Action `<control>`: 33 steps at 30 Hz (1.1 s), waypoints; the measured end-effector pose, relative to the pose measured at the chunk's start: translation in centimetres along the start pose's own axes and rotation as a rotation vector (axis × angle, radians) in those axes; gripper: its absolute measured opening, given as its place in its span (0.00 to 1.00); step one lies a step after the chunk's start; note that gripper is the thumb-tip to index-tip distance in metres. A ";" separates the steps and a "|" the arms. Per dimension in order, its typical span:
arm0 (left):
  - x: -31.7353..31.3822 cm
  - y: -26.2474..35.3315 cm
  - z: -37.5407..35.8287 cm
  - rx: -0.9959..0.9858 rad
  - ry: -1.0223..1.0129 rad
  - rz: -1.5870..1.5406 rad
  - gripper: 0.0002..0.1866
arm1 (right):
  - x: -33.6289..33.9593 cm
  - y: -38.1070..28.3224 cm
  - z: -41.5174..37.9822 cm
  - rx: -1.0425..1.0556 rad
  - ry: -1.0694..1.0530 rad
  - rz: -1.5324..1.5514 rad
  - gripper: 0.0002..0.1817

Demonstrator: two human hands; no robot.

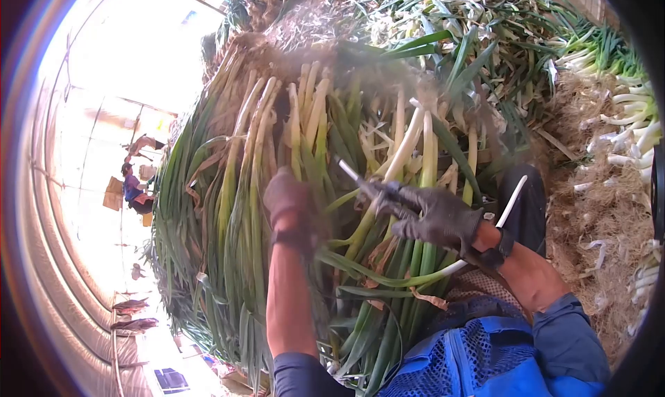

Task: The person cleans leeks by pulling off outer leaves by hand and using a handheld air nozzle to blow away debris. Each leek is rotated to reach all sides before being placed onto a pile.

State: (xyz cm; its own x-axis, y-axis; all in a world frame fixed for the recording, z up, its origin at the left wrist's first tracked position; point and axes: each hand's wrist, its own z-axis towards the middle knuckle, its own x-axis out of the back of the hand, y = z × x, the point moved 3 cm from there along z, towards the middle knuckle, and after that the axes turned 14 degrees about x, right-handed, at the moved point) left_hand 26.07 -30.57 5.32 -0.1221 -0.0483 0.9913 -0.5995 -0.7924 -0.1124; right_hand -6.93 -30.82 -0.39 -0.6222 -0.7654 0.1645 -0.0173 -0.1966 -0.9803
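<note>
My left hand [292,206], in a dark glove, is smeared by motion over the upright green onions [260,141]; its fingers are not clear. My right hand [436,213], also gloved, has its fingers closed round a thin pale-tipped object [348,169] that points up and left. A single long onion with a white stalk [512,200] passes by my right wrist, its green leaves bending left below the hand. More thick white-and-green stalks [409,144] lie just beyond my right fingers.
Loose leaves and peelings [478,30] are heaped at the back. Dry roots [582,224] cover the ground on the right, beside trimmed white onions [644,127]. A person [133,188] is far off at the left, near the pale greenhouse wall [52,210].
</note>
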 end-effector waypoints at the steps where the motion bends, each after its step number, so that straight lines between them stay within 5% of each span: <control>1: -0.1 -0.8 -1.1 -0.003 0.000 -0.007 0.22 | 0.3 -0.2 0.4 -0.055 0.012 -0.012 0.44; 5: -0.7 -2.9 -4.0 -0.008 0.014 -0.052 0.23 | -1.7 -0.5 1.0 0.103 -0.098 -0.006 0.44; 8: -0.3 -3.0 -4.5 0.000 0.006 -0.078 0.24 | -2.8 -1.1 3.0 -0.051 -0.107 0.113 0.45; 13: -0.1 -3.1 -4.6 0.020 -0.018 -0.094 0.25 | -4.8 -0.5 3.6 0.174 -0.136 -0.037 0.45; 16: -0.2 -3.1 -4.6 0.013 -0.020 -0.131 0.25 | -5.0 -0.8 5.8 -0.026 -0.134 -0.051 0.45; 27: -0.5 -3.2 -4.8 0.044 -0.032 -0.152 0.24 | -0.8 -1.1 18.8 0.072 0.111 -0.246 0.37; 33: 0.0 -3.5 -5.1 -0.017 -0.037 -0.178 0.23 | -1.6 -1.5 14.0 0.043 -0.009 -0.238 0.42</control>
State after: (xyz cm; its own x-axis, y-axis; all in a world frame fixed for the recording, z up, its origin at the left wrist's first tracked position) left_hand 24.10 -24.68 5.35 0.0159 0.0690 0.9975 -0.6227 -0.7799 0.0639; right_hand 5.06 -37.86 2.29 -0.5979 -0.6994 0.3916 -0.1293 -0.3979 -0.9083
